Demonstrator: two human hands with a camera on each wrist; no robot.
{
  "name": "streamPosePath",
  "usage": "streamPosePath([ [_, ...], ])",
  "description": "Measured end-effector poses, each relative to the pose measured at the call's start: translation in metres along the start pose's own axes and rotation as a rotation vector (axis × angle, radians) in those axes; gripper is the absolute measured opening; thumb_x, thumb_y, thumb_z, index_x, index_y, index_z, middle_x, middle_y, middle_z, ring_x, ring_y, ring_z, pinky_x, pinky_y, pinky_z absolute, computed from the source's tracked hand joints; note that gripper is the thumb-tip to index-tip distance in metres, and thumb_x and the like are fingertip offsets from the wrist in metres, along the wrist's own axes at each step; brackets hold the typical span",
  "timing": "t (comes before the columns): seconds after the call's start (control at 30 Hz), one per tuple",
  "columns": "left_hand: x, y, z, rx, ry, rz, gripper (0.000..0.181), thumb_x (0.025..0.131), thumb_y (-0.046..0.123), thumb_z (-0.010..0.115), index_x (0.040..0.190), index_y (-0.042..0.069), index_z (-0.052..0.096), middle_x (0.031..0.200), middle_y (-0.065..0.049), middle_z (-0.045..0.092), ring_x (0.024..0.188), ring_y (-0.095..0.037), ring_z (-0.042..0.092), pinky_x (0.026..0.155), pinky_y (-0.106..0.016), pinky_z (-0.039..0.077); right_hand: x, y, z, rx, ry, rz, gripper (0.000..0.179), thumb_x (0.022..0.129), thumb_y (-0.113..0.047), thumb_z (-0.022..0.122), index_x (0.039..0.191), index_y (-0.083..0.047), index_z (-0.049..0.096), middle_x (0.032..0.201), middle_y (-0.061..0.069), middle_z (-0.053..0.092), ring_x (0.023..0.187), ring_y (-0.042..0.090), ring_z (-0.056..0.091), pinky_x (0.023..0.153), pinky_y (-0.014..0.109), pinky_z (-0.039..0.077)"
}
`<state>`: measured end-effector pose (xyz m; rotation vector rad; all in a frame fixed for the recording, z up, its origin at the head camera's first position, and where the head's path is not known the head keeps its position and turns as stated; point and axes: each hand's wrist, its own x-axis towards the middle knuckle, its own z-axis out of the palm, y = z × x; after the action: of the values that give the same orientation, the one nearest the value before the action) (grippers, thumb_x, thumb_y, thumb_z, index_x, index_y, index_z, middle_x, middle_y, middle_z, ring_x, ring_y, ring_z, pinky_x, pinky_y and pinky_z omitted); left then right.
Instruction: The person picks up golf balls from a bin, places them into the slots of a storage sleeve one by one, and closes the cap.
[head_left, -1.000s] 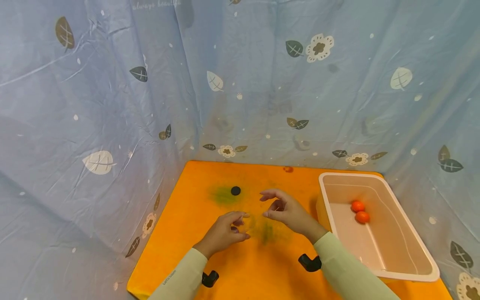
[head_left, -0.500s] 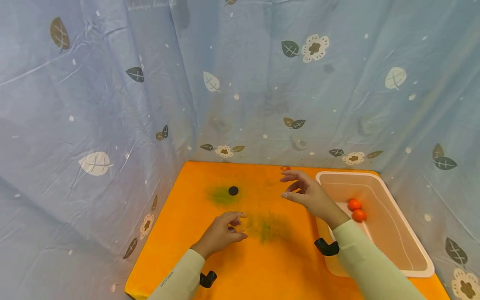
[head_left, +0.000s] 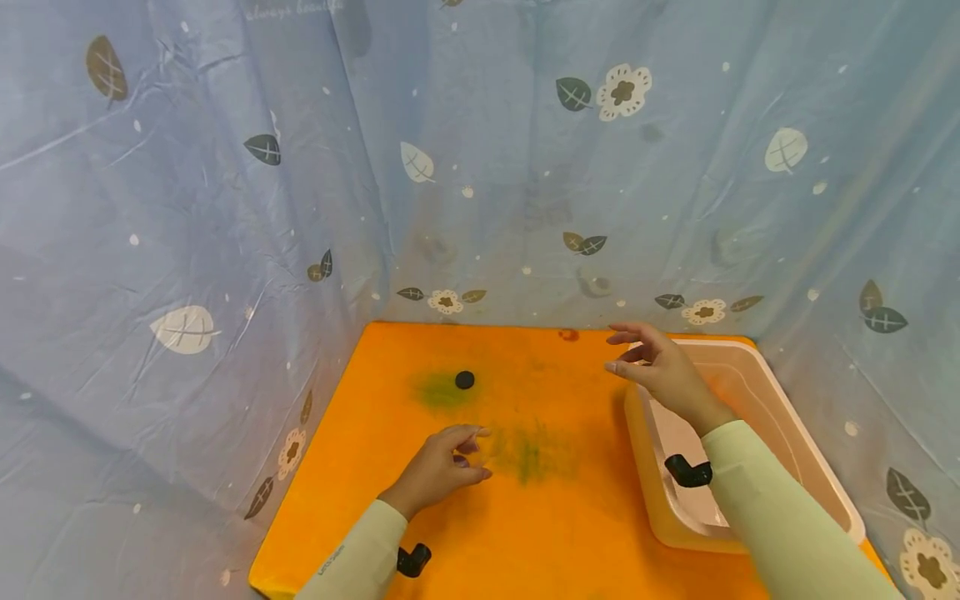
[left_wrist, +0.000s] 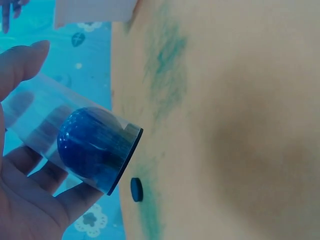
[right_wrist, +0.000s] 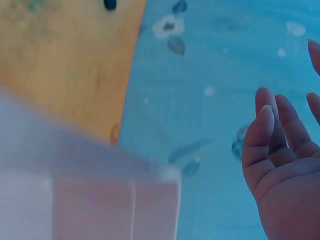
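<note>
In the left wrist view, my left hand [head_left: 438, 468] holds a clear cylindrical cup [left_wrist: 122, 137] with a dark rim at its end. A blue-looking ball [left_wrist: 82, 145] sits inside, and the cup is tilted. I cannot make out cup or ball in the head view. My right hand [head_left: 671, 375], fingers loosely bent, holds nothing. It hovers over the far left corner of the pale pink plastic bin [head_left: 645, 467]. The right wrist view shows that hand [right_wrist: 285, 155] apart from the blurred bin wall [right_wrist: 115, 200].
A black disc [head_left: 464, 380] lies on the orange tabletop [head_left: 555, 533] beside a green smudge [head_left: 435, 390]. Another green smudge [head_left: 531, 454] marks the middle. A blue patterned curtain [head_left: 480, 167] encloses the back and sides. My right forearm [head_left: 795, 508] crosses the bin.
My right hand has moved right and away from me, from the table's middle to the bin's far left corner. Two orange-red balls in the bin are now hidden behind that arm. The left hand barely moved.
</note>
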<state>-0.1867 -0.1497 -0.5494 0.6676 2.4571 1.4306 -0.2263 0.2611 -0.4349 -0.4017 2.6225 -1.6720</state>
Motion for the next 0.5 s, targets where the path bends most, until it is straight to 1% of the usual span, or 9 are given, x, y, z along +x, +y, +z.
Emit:
streamPosePath([
  [0.13,0.000,0.000,-0.001,0.010,0.008,-0.010,0.059,0.097,0.021,0.089,0.150,0.028,0.066,0.128,0.012,0.063,0.125,-0.026,0.064,0.097,-0.034,0.057,0.001,0.009,-0.021,-0.003,0.015,0.023,0.068,0.106,-0.026,0.077,0.166,-0.017,0.045,0.152,0.013,0.054,0.121,0.031,0.062,0.091,0.029,0.057],
  [0.2,0.000,0.000,-0.001,0.010,0.010,-0.016,0.059,0.097,0.021,0.089,0.150,0.028,0.066,0.127,0.012,0.063,0.124,-0.024,0.063,0.097,-0.034,0.057,0.001,0.015,-0.031,0.004,0.019,0.040,0.071,0.107,-0.026,0.076,0.168,-0.016,0.042,0.154,0.015,0.052,0.123,0.027,0.063,0.091,0.027,0.057],
  [0.3,0.000,-0.001,-0.002,0.008,0.009,-0.018,0.059,0.096,0.024,0.089,0.150,0.029,0.066,0.126,0.013,0.063,0.124,-0.023,0.063,0.097,-0.034,0.057,0.002,0.024,-0.045,-0.005,0.033,0.061,0.073,0.108,-0.025,0.075,0.170,-0.016,0.038,0.156,0.017,0.050,0.124,0.025,0.063,0.091,0.026,0.058],
  [0.37,0.000,-0.003,-0.002,0.002,0.009,-0.017,0.059,0.096,0.024,0.089,0.150,0.029,0.066,0.124,0.013,0.064,0.124,-0.024,0.063,0.096,-0.034,0.057,0.002,0.030,-0.053,-0.037,0.046,0.075,0.074,0.108,-0.026,0.074,0.171,-0.017,0.037,0.156,0.018,0.050,0.125,0.027,0.063,0.089,0.024,0.057],
  [0.5,0.001,-0.005,0.000,-0.007,0.009,-0.020,0.058,0.096,0.020,0.089,0.149,0.029,0.067,0.124,0.012,0.064,0.124,-0.026,0.063,0.096,-0.036,0.057,0.002,0.045,-0.068,-0.123,0.053,0.119,0.076,0.109,-0.030,0.073,0.173,-0.020,0.033,0.158,0.018,0.049,0.131,0.037,0.059,0.090,0.026,0.054],
])
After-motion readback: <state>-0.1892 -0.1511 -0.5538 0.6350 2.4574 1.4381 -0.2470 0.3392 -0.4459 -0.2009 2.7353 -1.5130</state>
